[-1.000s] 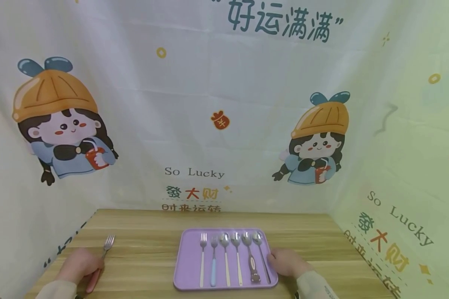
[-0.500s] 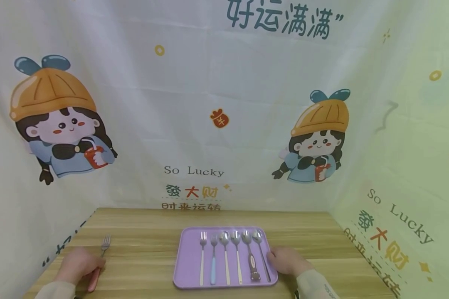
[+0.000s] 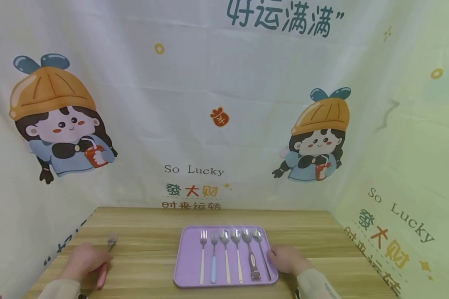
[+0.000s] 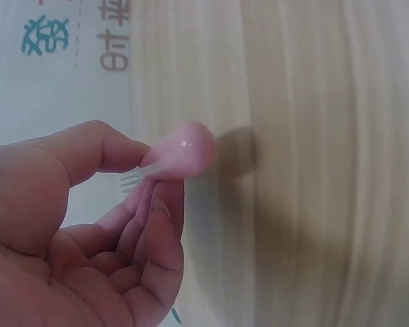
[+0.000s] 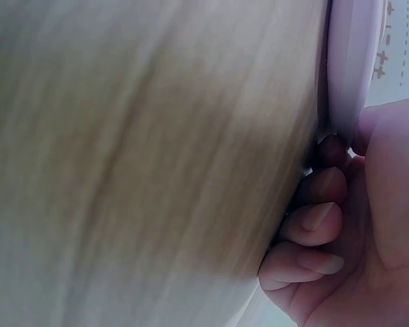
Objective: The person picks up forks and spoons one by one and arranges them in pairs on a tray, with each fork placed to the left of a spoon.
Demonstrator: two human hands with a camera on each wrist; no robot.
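In the head view my left hand (image 3: 85,262) is at the left of the table, holding a fork with a pink handle (image 3: 102,275). The left wrist view shows thumb and fingers pinching the rounded pink fork handle (image 4: 184,151) above the wood, its tines partly hidden behind the hand. My right hand (image 3: 287,259) grips the right edge of a purple tray (image 3: 187,257). Seen from the right wrist, the thumb lies at the tray's rim (image 5: 351,61) and curled fingers (image 5: 317,221) sit at its underside.
On the tray, two forks (image 3: 213,263) lie left of several spoons (image 3: 238,259), one with a brown bear-shaped handle. All handles point toward me. The wooden table (image 3: 146,249) meets printed cloth walls (image 3: 194,104) at the back and sides.
My left hand has shifted slightly right with the fork, whose tines have turned and look foreshortened. The right hand and the tray stay where they were.
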